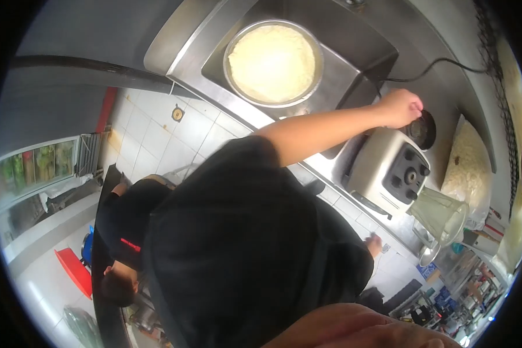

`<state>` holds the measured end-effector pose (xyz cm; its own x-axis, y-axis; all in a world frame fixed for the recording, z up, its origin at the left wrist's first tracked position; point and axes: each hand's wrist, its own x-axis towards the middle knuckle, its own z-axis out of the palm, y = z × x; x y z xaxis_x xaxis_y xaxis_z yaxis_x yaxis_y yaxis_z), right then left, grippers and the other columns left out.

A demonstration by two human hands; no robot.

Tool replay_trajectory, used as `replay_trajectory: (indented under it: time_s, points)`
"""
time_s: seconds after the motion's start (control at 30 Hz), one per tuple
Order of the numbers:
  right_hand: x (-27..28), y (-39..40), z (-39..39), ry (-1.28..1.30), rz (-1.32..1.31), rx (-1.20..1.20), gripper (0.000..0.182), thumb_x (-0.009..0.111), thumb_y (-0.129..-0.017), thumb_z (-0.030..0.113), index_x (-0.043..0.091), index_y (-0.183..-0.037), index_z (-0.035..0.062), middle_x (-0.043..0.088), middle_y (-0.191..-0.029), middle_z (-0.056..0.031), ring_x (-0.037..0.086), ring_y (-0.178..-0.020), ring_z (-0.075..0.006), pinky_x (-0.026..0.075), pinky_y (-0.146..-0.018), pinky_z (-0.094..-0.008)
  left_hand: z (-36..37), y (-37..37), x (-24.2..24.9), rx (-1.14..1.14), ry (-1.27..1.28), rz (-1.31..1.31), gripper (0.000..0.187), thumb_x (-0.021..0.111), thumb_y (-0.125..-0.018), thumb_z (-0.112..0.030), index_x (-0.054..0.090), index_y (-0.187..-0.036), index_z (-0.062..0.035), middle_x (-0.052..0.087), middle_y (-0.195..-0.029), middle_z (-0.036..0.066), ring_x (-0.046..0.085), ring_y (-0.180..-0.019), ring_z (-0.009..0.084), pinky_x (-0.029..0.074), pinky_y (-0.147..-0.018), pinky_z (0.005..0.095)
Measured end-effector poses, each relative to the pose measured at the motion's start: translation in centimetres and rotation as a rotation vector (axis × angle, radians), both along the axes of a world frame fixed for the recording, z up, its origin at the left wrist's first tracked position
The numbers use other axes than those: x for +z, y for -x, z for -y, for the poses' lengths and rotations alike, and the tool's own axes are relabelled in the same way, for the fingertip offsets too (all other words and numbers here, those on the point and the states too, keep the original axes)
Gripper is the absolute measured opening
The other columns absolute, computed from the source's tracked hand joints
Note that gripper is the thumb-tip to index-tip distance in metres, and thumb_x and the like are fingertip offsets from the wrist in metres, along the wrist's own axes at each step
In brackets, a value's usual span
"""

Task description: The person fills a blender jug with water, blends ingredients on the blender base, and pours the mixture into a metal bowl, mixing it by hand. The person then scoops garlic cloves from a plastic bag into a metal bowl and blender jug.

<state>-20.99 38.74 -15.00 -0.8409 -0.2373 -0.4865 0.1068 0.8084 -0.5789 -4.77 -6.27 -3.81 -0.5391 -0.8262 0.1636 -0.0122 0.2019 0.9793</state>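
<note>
My left hand [399, 108] reaches across to the right over the steel counter, its fingers curled together at the edge of a dark round dish or lid [421, 132]. Whether the fingers grip its rim or something small is hidden. Just below that hand stands a cream blender base [383, 168] with black knobs, and a clear jar [443, 217] sits on it. My right hand [374, 245] hangs low beside my black shirt, away from the counter, its fingers only partly visible. A large round metal bowl [233, 78] full of a pale yellow mass [272, 61] sits in the sink basin [354, 35].
A clear bag of pale contents [467, 165] leans behind the blender. A black cable [441, 62] runs over the counter. Another person in black [130, 220] works at the left, near a red tray [74, 272]. White tiles [151, 122] cover the floor.
</note>
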Motion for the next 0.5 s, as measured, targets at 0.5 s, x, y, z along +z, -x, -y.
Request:
replay_trajectory:
  time_s: [0.5]
  points:
    - [-6.8,-11.3,6.5,-0.154,0.393,1.026,0.025,0.047,-0.087,0.011,0.067,-0.099,0.0020,0.065,-0.076,-0.0093,0.057,-0.056,-0.0143,0.045,-0.046,-0.0277,8.4,-36.4,-15.1,0.019,0.427,1.193,0.023,0.069,-0.079,-0.020,0.072,-0.102,-0.0176,0.064,-0.095,0.002,0.057,-0.100,0.0222,0.041,-0.092,0.0373]
